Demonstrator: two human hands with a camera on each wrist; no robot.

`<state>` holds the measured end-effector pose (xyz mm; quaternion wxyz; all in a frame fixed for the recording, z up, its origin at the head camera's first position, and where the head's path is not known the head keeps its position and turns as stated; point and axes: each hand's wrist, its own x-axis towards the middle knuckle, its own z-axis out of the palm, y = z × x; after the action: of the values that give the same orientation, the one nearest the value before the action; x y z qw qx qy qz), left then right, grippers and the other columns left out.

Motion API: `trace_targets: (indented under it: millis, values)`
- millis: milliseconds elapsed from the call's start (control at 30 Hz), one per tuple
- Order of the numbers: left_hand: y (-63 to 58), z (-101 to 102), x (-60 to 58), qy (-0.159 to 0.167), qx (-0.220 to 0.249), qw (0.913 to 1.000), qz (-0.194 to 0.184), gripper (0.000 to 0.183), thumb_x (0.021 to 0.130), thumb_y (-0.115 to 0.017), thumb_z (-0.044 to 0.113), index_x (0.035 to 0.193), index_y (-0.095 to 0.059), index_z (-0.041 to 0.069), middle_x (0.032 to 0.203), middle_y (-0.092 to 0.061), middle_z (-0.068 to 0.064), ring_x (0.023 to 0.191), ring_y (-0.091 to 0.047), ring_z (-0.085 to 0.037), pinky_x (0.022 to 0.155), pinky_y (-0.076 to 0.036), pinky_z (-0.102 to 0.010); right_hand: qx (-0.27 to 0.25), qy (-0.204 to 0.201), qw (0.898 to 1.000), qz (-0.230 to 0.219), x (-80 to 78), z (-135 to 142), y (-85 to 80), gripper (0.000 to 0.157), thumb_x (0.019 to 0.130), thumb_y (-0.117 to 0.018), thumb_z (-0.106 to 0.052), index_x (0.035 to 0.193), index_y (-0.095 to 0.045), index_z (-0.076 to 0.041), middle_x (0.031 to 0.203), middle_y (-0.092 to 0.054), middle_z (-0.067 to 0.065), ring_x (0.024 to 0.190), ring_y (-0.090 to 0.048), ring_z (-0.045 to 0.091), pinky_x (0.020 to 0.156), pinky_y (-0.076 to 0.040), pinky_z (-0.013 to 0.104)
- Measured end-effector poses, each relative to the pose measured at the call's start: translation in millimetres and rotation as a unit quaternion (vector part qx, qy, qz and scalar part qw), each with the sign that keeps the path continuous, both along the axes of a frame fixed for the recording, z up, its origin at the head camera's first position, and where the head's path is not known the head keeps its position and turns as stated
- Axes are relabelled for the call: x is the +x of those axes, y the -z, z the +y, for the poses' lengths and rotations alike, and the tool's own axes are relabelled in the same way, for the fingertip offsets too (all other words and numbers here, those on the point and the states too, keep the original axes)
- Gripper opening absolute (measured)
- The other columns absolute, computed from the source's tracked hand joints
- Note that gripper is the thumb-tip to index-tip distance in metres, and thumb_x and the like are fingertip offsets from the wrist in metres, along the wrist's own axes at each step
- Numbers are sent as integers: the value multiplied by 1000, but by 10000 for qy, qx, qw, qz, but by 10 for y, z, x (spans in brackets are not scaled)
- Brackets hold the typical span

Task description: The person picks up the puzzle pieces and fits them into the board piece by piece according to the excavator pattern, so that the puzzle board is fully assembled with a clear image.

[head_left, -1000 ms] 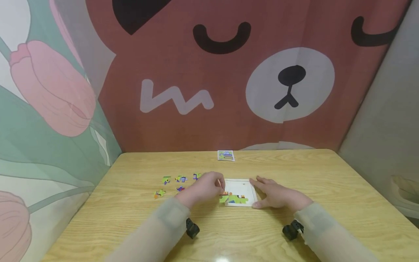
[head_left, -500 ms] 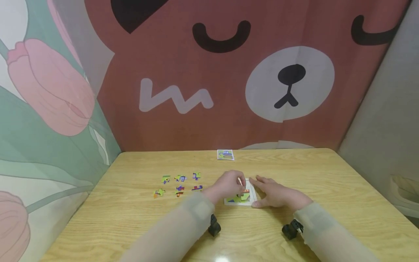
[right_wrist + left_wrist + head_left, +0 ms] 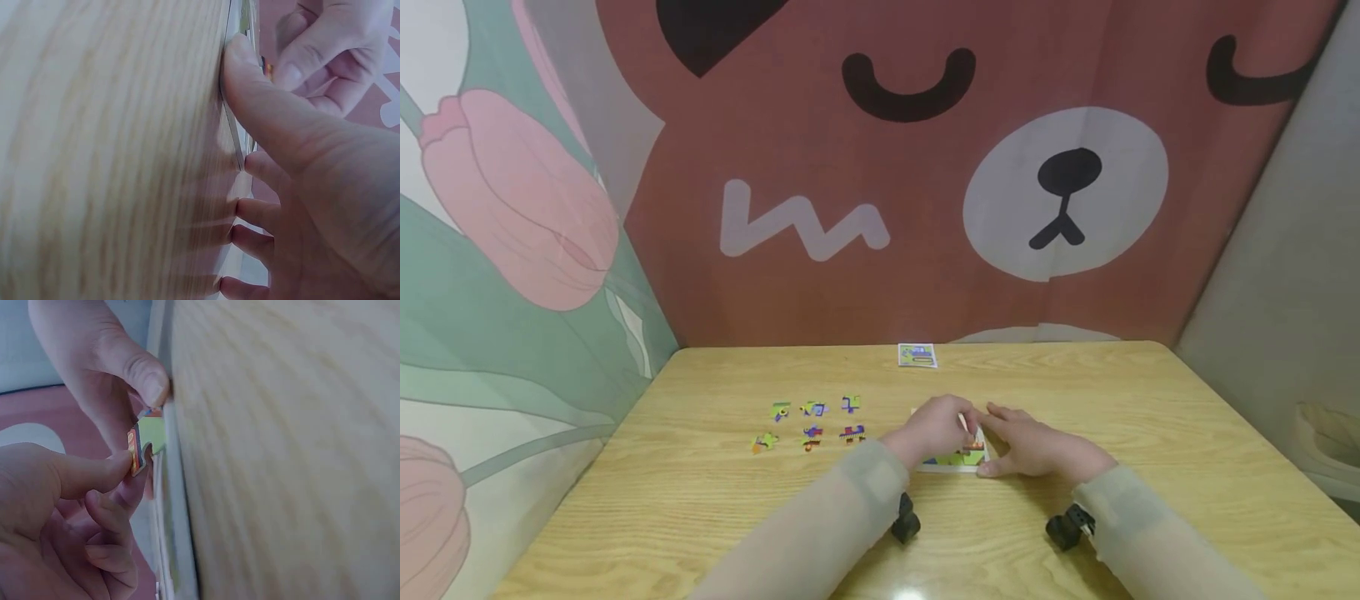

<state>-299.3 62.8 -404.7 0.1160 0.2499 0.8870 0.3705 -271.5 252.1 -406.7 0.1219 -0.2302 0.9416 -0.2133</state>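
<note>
A white puzzle tray [image 3: 947,469] lies on the table, with joined green pieces along its near side. My left hand [image 3: 934,427] is over the tray and pinches a small puzzle piece [image 3: 134,450] between thumb and fingertips. In the left wrist view that piece is tilted, its orange edge facing out, close above the tray's right end. My right hand [image 3: 1037,442] rests at the tray's right side with its fingers spread. Its thumb [image 3: 247,59] touches the tray edge, and its other fingertips rest on the table. The left hand hides much of the tray's inside.
Several loose puzzle pieces [image 3: 812,408] lie in two rows on the wooden table [image 3: 700,492], left of the tray. A small printed picture card [image 3: 917,356] lies near the back edge. Behind the table hangs a bear-patterned curtain [image 3: 820,150].
My left hand has moved right across the tray with the puzzle piece, from its left end to near its right edge. The right hand has stayed in place.
</note>
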Motion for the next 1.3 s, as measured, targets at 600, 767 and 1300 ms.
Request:
trace_targets:
  millis: [600, 767, 1300]
  values:
    - [11, 15, -5, 249, -937, 9947, 342, 16, 87, -73, 6, 97, -67, 16, 83, -58, 6, 73, -53, -13, 65, -43, -24, -25, 72, 9999, -84, -12, 6, 15, 92, 83, -75, -50, 152, -35, -4, 155, -22, 31, 139, -19, 54, 104, -24, 68]
    - [15, 15, -16, 309, -1013, 9938, 331, 15, 87, -74, 9, 97, -67, 17, 80, -57, 6, 74, -54, -12, 64, -43, -25, 13, 160, 9998, -115, -17, 14, 22, 92, 83, -74, -51, 152, -35, -5, 155, -22, 29, 139, -20, 53, 104, -24, 68]
    - [-126, -120, 56, 123, -1470, 9857, 819, 29, 81, -82, 19, 101, -61, 14, 89, -55, 4, 75, -52, -13, 67, -44, -28, 59, 14, 10000, 78, 1, 14, 18, 93, 83, -75, -50, 153, -32, -5, 153, -23, 33, 136, -22, 56, 103, -24, 69]
